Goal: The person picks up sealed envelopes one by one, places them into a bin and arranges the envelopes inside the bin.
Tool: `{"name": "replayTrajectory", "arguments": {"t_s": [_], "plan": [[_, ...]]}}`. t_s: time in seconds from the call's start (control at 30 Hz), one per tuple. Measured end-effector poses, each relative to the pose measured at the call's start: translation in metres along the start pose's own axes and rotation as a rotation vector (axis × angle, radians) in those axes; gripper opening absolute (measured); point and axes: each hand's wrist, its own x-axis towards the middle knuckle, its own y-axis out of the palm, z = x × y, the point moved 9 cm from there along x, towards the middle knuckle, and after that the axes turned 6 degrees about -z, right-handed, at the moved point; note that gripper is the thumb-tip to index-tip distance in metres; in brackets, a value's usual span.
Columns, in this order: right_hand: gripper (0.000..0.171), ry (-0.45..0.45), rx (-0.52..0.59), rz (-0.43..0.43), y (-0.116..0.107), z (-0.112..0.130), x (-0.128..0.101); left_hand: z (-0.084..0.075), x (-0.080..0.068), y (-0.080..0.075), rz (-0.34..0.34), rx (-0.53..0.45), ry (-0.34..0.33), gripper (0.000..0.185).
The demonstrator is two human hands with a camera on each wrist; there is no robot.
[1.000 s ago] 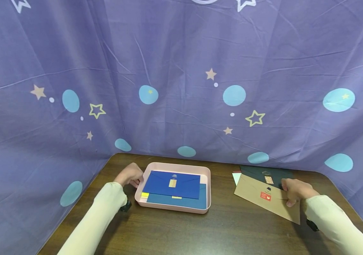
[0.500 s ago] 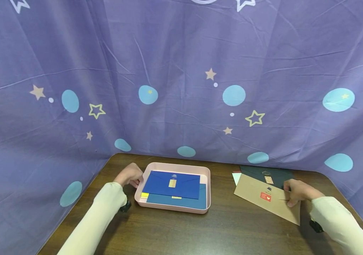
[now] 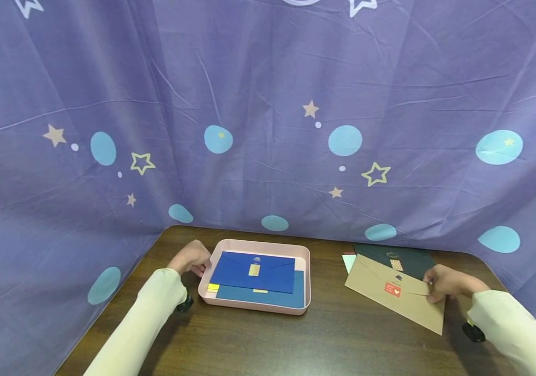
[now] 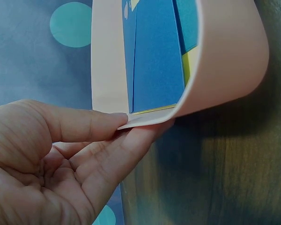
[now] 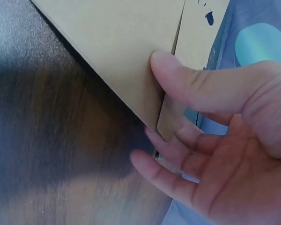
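Both hands occupied: pink tray steadied, kraft envelope lifted
Left hand [image 4: 61,159] pinches the pink tray [image 3: 306,282] rim, bracing it; right hand [image 5: 225,140], thumb atop, fingers beneath, pinches the kraft envelope [image 3: 390,297] edge, raising it

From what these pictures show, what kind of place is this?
Probably a staged recording corner: a starry purple cloth backdrop encloses a wooden table with a pink tray and a brown envelope.

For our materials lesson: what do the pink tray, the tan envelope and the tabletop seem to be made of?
Pink tray: likely plastic, matt and smooth, with a thin rounded rim that the left hand pinches.
Tan envelope: kraft paper, matt, creased flap with a red sticker; the right hand pinches it.
Tabletop: dark wood or wood-look laminate, faint grain, slight sheen.
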Motion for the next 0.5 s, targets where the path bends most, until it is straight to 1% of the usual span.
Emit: {"name": "replayTrajectory", "arguments": {"t_s": [0.13, 0.37, 0.5], "plan": [[0.019, 0.025, 0.056, 0.046, 0.000, -0.002, -0.005, 0.001, 0.001, 0.000, 0.000, -0.004, -0.007, 0.012], [0.019, 0.094, 0.084, 0.054, -0.005, -0.009, -0.012, 0.000, 0.000, -0.001, 0.001, -0.004, -0.011, 0.011], [0.021, 0.111, 0.141, 0.072, -0.006, -0.015, -0.013, 0.001, 0.000, -0.002, 0.005, 0.002, -0.012, 0.010]]}}
